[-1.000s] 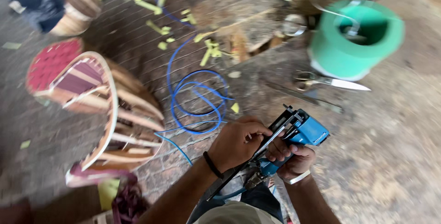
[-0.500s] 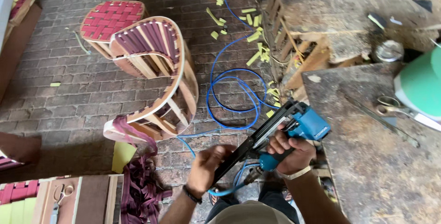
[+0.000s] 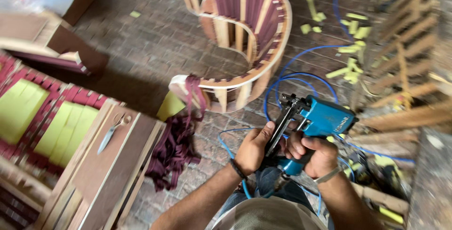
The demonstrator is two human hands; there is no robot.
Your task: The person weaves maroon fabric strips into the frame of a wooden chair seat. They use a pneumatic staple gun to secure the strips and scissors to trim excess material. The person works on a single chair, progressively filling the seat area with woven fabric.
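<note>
Here both hands point(image 3: 287, 150) grip the stapler point(image 3: 315, 121) (blue, pneumatic).

The view has swung left: the green bucket and workbench are gone, and a frame with yellow foam point(image 3: 28, 117) and scissors point(image 3: 112, 131) now shows. The left hand point(image 3: 254, 147) has closed onto the blue stapler's point(image 3: 313, 126) magazine.

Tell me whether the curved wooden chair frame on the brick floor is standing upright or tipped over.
Tipped over. The curved wooden chair frame lies on its side on the brick floor, its maroon webbing straps and slats facing sideways.
</note>
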